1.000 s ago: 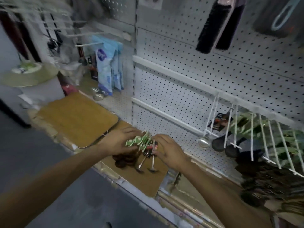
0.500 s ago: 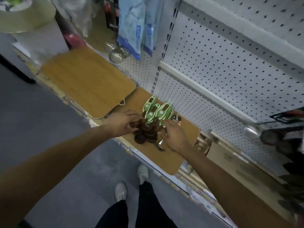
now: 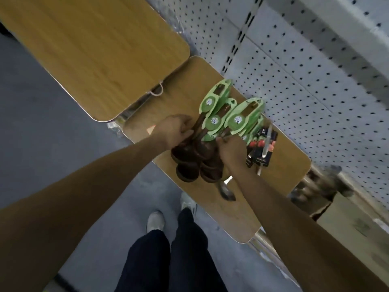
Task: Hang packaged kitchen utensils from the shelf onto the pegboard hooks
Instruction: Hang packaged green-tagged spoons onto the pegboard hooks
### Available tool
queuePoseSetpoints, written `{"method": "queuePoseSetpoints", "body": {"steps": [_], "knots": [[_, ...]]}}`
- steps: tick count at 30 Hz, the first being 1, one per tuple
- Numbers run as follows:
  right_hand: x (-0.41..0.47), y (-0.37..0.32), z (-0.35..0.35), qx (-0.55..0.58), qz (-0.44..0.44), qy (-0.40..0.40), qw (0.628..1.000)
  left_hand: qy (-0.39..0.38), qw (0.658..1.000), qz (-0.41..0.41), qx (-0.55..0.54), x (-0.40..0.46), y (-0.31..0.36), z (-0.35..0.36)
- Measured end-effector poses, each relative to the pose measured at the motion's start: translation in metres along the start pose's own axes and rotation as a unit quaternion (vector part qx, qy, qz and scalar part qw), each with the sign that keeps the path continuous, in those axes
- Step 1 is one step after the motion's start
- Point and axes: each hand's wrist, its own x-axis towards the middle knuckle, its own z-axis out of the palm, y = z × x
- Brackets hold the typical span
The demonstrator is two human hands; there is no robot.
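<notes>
Both hands, left hand, right hand, gripping wooden spoons at board's edge

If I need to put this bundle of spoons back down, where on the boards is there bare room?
The larger wooden board on the left shows bare all over. On the smaller board, the near end below the metal spoon is free. The middle is crowded: wooden spoons with green cards in both hands, dark packaged utensils beside the right hand.

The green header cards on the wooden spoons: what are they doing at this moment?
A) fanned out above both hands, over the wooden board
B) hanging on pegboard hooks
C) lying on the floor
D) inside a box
A: the green header cards fan out above the left hand and right hand, which grip the wooden spoons over the wooden board.
</notes>
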Motion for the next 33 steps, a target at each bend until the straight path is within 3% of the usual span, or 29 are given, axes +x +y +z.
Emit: {"method": "queuePoseSetpoints", "body": {"steps": [9, 20, 27, 33], "knots": [[0.046, 0.013, 0.037, 0.211, 0.115, 0.002, 0.971, -0.008, 0.989, -0.082, -0.124, 0.044, 0.010, 0.040], [-0.029, -0.005, -0.016, 0.234, 0.003, 0.054, 0.971, 0.059, 0.953, -0.097, -0.281, -0.027, 0.036, -0.024], [-0.127, -0.035, -0.090, 0.330, -0.072, 0.096, 0.936, 0.050, 0.952, 0.001, -0.303, -0.106, 0.104, -0.110], [-0.228, -0.052, -0.156, 0.380, -0.123, 0.135, 0.907, 0.059, 0.965, 0.090, -0.240, -0.168, 0.161, -0.166]]}}
